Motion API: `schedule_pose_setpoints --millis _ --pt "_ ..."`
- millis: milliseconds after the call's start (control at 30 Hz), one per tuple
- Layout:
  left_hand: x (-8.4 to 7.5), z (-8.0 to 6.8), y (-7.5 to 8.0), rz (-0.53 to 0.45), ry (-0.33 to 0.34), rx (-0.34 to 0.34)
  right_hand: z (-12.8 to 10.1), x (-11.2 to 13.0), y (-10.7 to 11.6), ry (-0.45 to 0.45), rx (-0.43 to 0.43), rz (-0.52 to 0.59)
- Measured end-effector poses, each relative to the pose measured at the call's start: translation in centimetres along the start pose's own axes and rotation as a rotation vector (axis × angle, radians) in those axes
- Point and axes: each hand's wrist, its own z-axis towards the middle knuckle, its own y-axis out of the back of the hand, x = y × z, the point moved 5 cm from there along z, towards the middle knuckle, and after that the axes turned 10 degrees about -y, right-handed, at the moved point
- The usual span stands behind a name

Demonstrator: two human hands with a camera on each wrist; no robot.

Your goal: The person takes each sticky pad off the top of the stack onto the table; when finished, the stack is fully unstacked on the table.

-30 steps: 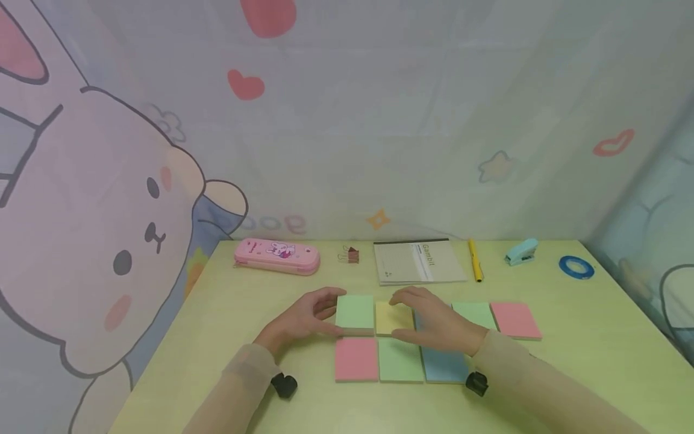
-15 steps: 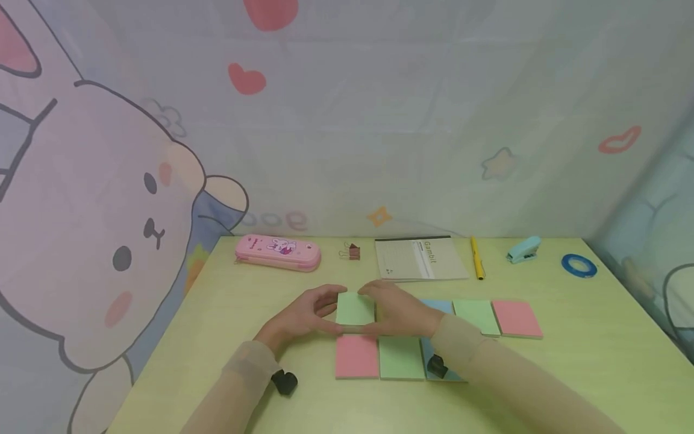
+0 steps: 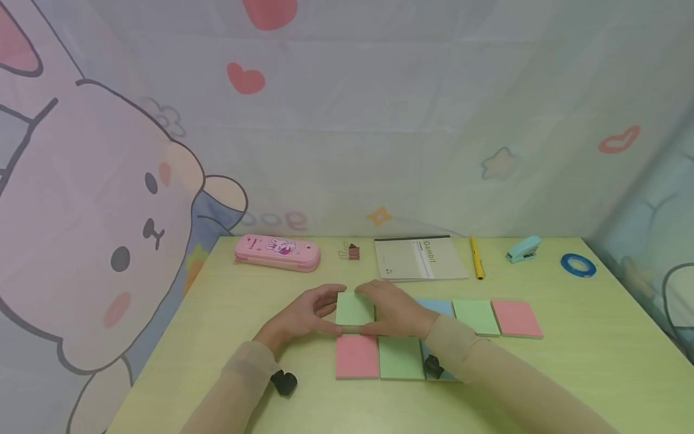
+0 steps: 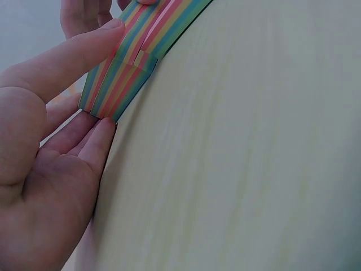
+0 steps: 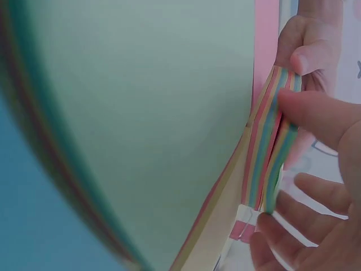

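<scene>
A sticky note stack (image 3: pixel 353 308) with a light green top sits at the left end of the back row of pads. My left hand (image 3: pixel 300 313) grips its left side, thumb at the front edge and fingers behind. From the other side my right hand (image 3: pixel 398 310) holds the same stack, thumb in front and fingers at the back, covering the pad beside it. Striped edges of several colours show on the stack (image 4: pixel 121 84) in the left wrist view. In front lie a pink pad (image 3: pixel 356 357), a green pad (image 3: pixel 401 358) and a partly covered blue pad (image 3: pixel 441 374).
Farther right in the back row are a blue pad (image 3: pixel 438 306), a green pad (image 3: pixel 477 316) and a pink pad (image 3: pixel 517 318). Behind stand a pink pencil case (image 3: pixel 278 252), binder clip (image 3: pixel 351 251), notebook (image 3: pixel 420 259), yellow pen (image 3: pixel 477 259), stapler (image 3: pixel 523 249) and blue tape roll (image 3: pixel 578 265).
My right hand has moved left from over the yellow pad and taken hold of the green-topped stack's right side. The left hand has stayed at the stack's left side.
</scene>
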Motion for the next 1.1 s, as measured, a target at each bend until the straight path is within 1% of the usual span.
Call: schedule_pose_setpoints --millis 100,200,333,400,567,700,867,1100 --pt "0.1 0.1 0.0 0.004 0.001 -0.002 -0.2 -0.5 0.3 -0.003 -0.032 0.012" --pt "0.1 0.0 -0.1 0.012 0.009 -0.007 -1.1 -1.5 1.0 -0.040 -0.055 0.053" --pt "0.2 -0.1 -0.2 0.030 0.016 -0.012 -3.3 -2.9 2.6 -0.095 -0.078 0.159" --pt "0.2 -0.2 -0.2 0.037 0.020 -0.014 -4.8 -3.6 3.5 -0.096 -0.102 0.184" --pt "-0.1 -0.2 -0.3 0.052 0.037 -0.018 -8.5 -5.5 5.7 -0.077 -0.158 0.170" --pt "-0.1 -0.1 -0.2 0.059 0.048 -0.021 -11.6 -7.5 6.7 -0.076 -0.169 0.177" --pt "0.2 -0.1 -0.2 0.061 0.056 -0.021 -15.2 -9.6 7.1 -0.070 -0.170 0.168" --pt "-0.1 -0.1 -0.2 0.052 0.047 -0.027 -19.1 -12.5 7.3 -0.054 -0.208 0.125"
